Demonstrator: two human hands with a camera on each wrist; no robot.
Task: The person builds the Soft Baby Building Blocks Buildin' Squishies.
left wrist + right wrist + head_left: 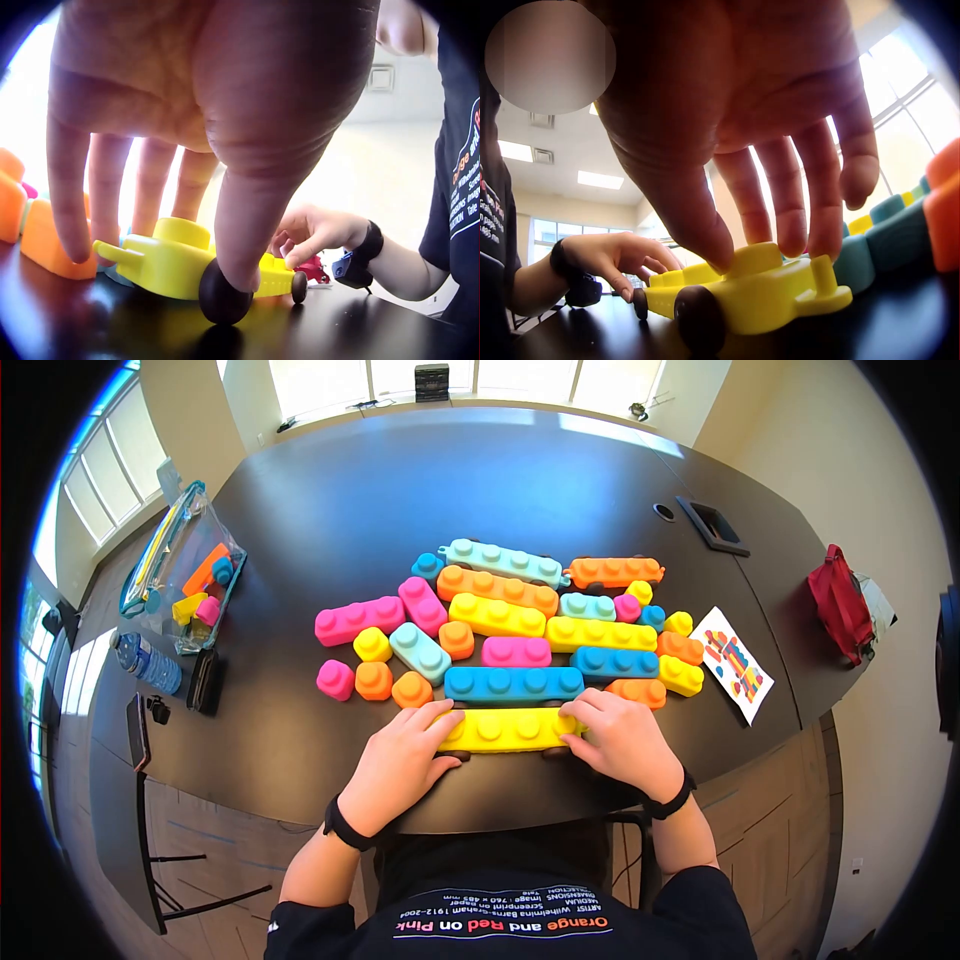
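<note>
On tbl (500, 790), L fingers (425, 718) & R fingers (602, 706) hold smooth yel. studded bar (503, 735) w/ rd wheels (225, 306).

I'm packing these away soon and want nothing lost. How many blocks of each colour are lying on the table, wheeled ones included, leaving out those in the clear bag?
Yellow blocks: 7
Orange blocks: 7
Pink blocks: 5
Dark blue blocks: 4
Light blue blocks: 3
Total: 26
</note>
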